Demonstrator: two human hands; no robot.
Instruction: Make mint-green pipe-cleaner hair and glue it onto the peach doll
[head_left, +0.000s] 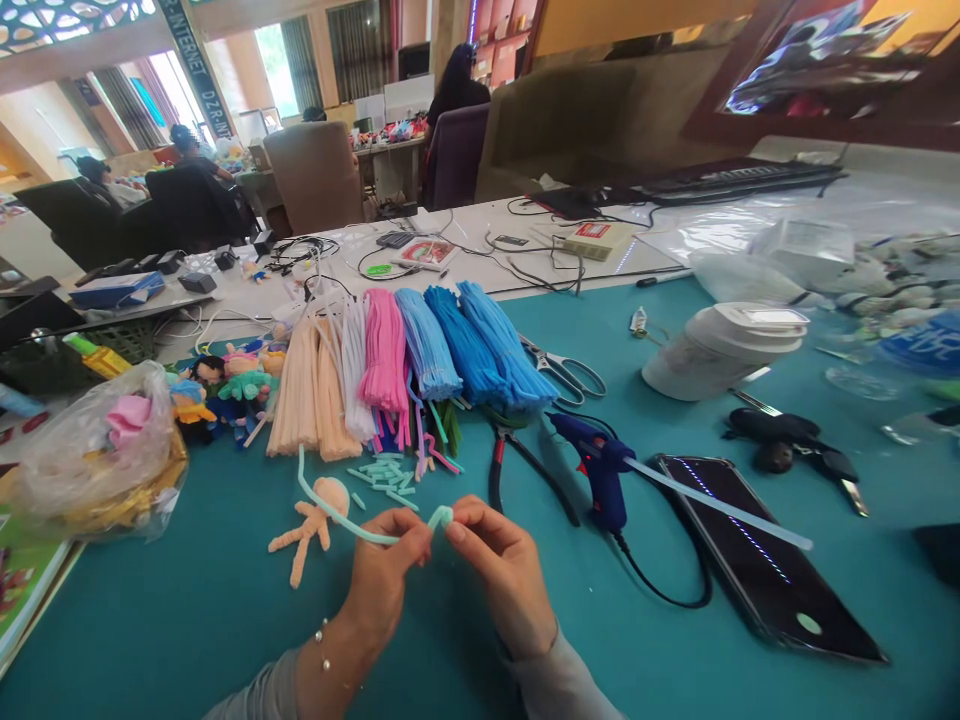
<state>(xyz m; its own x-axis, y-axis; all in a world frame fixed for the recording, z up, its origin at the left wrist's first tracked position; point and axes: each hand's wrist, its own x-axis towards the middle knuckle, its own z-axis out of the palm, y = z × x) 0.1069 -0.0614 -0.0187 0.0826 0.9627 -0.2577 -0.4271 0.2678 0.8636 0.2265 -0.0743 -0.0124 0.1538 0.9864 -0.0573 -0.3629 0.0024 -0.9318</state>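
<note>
A long mint green pipe cleaner (330,510) runs from the peach bundle down into my left hand (390,565), whose thumb and fingers pinch it. Its bent end stands up between my hands, and my right hand (499,560) grips that end with thumb and forefinger. Just left of my left hand lies a small peach doll figure (307,525) with a round head and thin limbs, partly crossed by the pipe cleaner. Short mint pieces (386,475) are scattered beyond my hands. Behind them stand bundles of peach (311,390), white, pink (384,350) and blue (487,345) pipe cleaners.
To the right are pliers (532,470), a blue glue gun (600,465) with its cable, a phone (765,550), scissors (570,375) and a white lidded cup (724,350). At left sit small dolls (244,385) and a plastic bag (97,450). People sit at tables behind.
</note>
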